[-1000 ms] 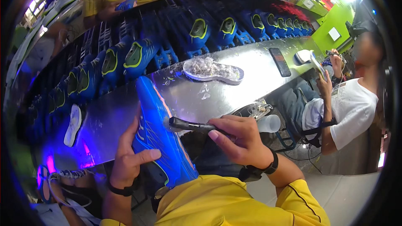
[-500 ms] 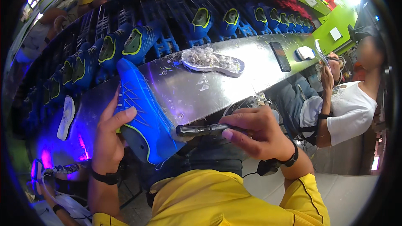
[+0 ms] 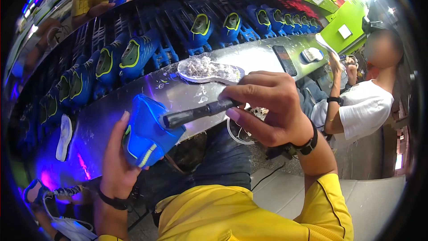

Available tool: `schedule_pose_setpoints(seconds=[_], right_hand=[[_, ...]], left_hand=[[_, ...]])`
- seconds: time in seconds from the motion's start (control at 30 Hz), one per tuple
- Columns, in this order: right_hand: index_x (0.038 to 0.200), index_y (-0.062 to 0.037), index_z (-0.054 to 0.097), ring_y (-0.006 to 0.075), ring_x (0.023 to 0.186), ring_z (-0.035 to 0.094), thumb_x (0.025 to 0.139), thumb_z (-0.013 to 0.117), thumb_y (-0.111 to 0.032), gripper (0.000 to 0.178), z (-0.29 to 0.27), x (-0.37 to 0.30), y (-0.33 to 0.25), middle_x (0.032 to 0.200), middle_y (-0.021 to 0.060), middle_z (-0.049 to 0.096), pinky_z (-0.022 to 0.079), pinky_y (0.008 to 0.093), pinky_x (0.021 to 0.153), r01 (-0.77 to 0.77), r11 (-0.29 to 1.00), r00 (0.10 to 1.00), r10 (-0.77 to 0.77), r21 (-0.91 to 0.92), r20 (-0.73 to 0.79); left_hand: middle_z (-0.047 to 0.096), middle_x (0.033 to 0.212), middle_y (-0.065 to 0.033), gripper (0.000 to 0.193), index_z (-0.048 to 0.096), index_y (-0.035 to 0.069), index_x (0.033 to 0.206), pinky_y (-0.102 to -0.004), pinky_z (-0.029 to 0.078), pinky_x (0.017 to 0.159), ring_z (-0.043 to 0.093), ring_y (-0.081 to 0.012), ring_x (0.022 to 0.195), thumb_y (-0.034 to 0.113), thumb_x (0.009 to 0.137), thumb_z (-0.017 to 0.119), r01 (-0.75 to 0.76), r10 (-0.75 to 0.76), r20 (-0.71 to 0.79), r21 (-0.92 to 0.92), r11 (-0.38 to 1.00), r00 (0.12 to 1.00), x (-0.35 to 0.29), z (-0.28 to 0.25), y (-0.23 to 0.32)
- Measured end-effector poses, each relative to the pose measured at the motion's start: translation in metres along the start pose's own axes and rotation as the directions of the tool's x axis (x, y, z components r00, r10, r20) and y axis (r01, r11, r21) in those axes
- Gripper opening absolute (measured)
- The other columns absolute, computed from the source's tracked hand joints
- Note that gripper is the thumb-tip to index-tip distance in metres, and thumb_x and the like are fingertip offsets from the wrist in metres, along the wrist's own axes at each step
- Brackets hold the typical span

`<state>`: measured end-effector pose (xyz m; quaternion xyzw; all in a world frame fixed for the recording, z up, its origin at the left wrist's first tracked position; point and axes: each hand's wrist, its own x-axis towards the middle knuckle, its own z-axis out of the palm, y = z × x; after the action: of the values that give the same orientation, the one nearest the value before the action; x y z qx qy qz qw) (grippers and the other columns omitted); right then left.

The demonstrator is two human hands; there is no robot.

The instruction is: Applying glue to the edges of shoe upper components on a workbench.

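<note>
The shoe [image 3: 149, 122] has swung round, offering the brush [image 3: 191, 115] its heel [image 3: 154, 143]; left fingers [image 3: 117, 131] clasp its side, right fingers [image 3: 247, 93] pinch the brush.

The blue shoe [image 3: 149, 122], lime-trimmed at the collar, is held tilted with its yellow-striped heel visible, the black rod-shaped tool [image 3: 196, 114] slanting to its right side.

Shoe workshop, production-line kind: racked blue shoes [image 3: 140, 50] line metal bench [image 3: 263, 60], debris-strewn sole [image 3: 214, 72] lies on it, black tool [image 3: 191, 115] at hand-held shoe [image 3: 145, 120], co-worker [image 3: 365, 107] alongside.
</note>
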<state>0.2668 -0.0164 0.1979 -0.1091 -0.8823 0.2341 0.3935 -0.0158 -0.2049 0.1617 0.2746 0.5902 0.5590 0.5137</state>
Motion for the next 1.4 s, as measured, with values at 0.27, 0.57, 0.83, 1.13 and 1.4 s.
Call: schedule_pose_setpoints(seconds=[0.27, 0.57, 0.83, 1.13, 1.4], right_hand=[[0.109, 0.0056, 0.078, 0.0305, 0.068, 0.066, 0.083, 0.078, -0.008, 0.029, 0.013, -0.009, 0.03, 0.079, 0.0169, 0.069, 0.05, 0.0388, 0.062, 0.03, 0.993, 0.999, -0.026, 0.115, -0.041], [0.107, 0.0042, 0.078, 0.025, 0.063, 0.063, 0.091, 0.077, -0.013, 0.024, 0.047, -0.041, 0.049, 0.075, 0.0129, 0.065, 0.047, 0.0372, 0.059, -0.005, 0.955, 0.984, 0.059, 0.298, -0.17], [0.109, 0.0036, 0.077, 0.0234, 0.065, 0.063, 0.096, 0.077, -0.016, 0.024, 0.057, -0.085, 0.052, 0.078, 0.0147, 0.067, 0.046, 0.037, 0.059, -0.409, 0.822, 0.883, 0.465, 0.395, -0.053], [0.112, 0.006, 0.077, 0.0081, 0.072, 0.061, 0.106, 0.068, -0.017, 0.025, 0.049, -0.091, 0.021, 0.08, 0.0044, 0.071, 0.048, 0.0273, 0.064, -0.602, 0.54, 0.683, 0.729, 0.589, 0.03], [0.106, 0.0067, 0.077, 0.0049, 0.068, 0.054, 0.107, 0.066, -0.015, 0.024, 0.039, -0.106, 0.033, 0.075, -0.0016, 0.066, 0.041, 0.0244, 0.061, -0.586, 0.476, 0.514, 0.844, 0.656, -0.153]], left_hand=[[0.072, 0.103, -0.0276, 0.072, 0.064, -0.001, 0.131, -0.027, 0.054, 0.046, 0.075, -0.0329, 0.072, 0.063, 0.102, 0.049, 0.473, -0.463, 0.154, -0.501, 0.725, 0.873, 0.008, -0.01, -0.03], [0.069, 0.099, -0.0252, 0.07, 0.062, 0.0, 0.129, -0.0288, 0.057, 0.048, 0.074, -0.0314, 0.075, 0.063, 0.102, 0.05, 0.583, -0.49, 0.335, -0.602, 0.546, 0.805, -0.002, 0.006, -0.036], [0.071, 0.104, -0.0296, 0.075, 0.06, -0.003, 0.136, -0.0419, 0.065, 0.066, 0.075, -0.0384, 0.078, 0.063, 0.102, 0.051, 0.58, -0.388, 0.431, -0.609, 0.541, 0.814, 0.013, 0.007, -0.061], [0.073, 0.127, -0.0169, 0.061, 0.054, -0.005, 0.149, -0.0397, 0.059, 0.101, 0.072, -0.0272, 0.114, 0.023, 0.097, 0.07, 0.089, -0.028, 0.286, -0.203, 0.975, 0.958, 0.09, 0.046, 0.006], [0.073, 0.131, -0.0243, 0.086, 0.066, 0.001, 0.143, -0.0407, 0.056, 0.106, 0.072, -0.0361, 0.12, 0.037, 0.069, 0.091, -0.434, 0.444, 0.384, 0.901, 0.012, 0.81, 0.303, 0.094, 0.086]])
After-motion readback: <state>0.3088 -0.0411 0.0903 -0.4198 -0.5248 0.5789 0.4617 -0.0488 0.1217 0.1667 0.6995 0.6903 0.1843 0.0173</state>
